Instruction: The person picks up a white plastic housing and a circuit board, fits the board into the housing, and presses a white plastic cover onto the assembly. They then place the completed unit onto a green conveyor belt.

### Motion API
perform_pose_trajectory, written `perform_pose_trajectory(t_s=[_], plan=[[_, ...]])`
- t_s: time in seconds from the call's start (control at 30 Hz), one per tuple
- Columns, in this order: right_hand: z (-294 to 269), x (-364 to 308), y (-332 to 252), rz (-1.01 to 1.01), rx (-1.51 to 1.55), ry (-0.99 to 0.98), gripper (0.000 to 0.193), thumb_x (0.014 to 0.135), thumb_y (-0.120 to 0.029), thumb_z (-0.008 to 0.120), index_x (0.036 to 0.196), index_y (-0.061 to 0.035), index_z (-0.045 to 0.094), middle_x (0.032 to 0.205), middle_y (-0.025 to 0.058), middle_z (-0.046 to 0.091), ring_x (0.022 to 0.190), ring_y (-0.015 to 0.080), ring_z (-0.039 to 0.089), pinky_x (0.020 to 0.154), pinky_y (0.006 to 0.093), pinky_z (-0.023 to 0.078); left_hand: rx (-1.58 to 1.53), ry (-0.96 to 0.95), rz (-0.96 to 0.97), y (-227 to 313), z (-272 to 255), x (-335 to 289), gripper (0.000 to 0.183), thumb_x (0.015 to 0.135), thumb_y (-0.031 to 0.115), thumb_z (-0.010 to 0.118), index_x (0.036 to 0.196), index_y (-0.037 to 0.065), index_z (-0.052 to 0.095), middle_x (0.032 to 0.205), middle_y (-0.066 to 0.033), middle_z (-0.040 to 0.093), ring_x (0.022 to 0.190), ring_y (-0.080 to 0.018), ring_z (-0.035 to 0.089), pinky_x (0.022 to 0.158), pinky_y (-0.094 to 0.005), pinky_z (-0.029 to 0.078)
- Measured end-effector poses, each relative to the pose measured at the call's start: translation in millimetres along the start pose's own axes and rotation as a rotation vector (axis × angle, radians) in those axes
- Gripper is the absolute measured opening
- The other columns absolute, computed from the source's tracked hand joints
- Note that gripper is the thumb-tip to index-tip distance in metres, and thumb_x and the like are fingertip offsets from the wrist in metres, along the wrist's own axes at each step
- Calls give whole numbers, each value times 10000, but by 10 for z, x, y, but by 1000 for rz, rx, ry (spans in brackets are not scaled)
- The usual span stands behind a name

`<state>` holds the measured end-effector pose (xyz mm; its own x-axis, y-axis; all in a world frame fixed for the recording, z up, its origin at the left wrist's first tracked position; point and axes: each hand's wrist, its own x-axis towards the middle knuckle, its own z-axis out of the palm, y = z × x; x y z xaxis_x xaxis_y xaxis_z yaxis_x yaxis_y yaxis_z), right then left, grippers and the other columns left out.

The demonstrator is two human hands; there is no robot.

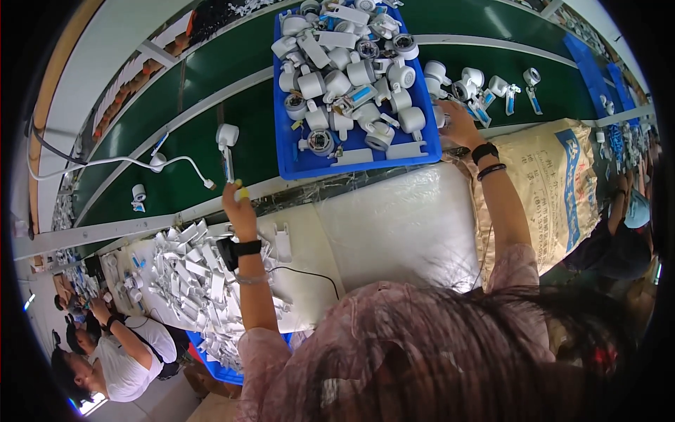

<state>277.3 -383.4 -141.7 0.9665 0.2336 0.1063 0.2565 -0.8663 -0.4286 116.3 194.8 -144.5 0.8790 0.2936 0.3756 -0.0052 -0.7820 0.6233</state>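
Note:
My left hand (240, 204), with yellow covers on its fingertips, is at the near edge of the green belt. Its fingers look apart, close to the lower end of a white part with a round head and a narrow blue-marked handle (226, 141). My right hand (460, 126) reaches to the right side of a blue tray (287, 165). Its fingers are closed around a white round-headed part (441, 116), partly hidden by the hand. The tray is heaped with similar white parts (339, 83), some showing open circuitry inside.
More white parts (472, 79) lie on the green belt (190, 144) at right and left. A white cable (116, 160) crosses the belt at left. White plastic pieces (193, 271) pile on the near table. A brown paper sack (534, 190) is at right. Other people (133, 352) work nearby.

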Motion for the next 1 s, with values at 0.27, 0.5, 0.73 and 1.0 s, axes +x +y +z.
perform_pose_trajectory(t_s=[0.27, 0.5, 0.73, 1.0], plan=[[74, 210, -122, -50, -322, -100, 740, 563, -315, 850, 1153, -4, 528, 1114, 193, 562, 1100, 376, 535, 922, 438, 463, -326, -174, -209, 922, 159, -713, 362, 817, -91, 530, 1150, 43, 579, 1326, -152, 531, 1243, -289, 491, 1051, -347, 368], [-669, -201, -293, 356, 58, -104, 772, 612, -343, 864, 1193, 31, 518, 1078, 229, 639, 985, 358, 634, 893, 377, 491, -474, -361, -257, 1200, 173, -1008, 301, 884, -73, 500, 1151, 30, 592, 1161, -92, 615, 1048, -164, 578, 895, -272, 462], [-1126, -1079, -1100, 308, 954, 13, 506, 803, -237, 725, 1208, -23, 510, 1030, 101, 615, 906, 178, 618, 758, 270, 515, -695, -515, -11, 2353, 507, -1119, 604, 811, 56, 710, 1353, 29, 445, 1326, -137, 519, 1211, -229, 500, 971, -358, 427], [-739, -1755, -1843, 369, 1755, -192, 462, 837, -281, 685, 1136, -40, 428, 1059, 172, 577, 959, 372, 651, 629, 429, 619, -559, -684, 341, 2630, 715, -1164, 693, 731, 215, 791, 1320, 36, 473, 1263, -167, 557, 1156, -341, 518, 995, -432, 392]])
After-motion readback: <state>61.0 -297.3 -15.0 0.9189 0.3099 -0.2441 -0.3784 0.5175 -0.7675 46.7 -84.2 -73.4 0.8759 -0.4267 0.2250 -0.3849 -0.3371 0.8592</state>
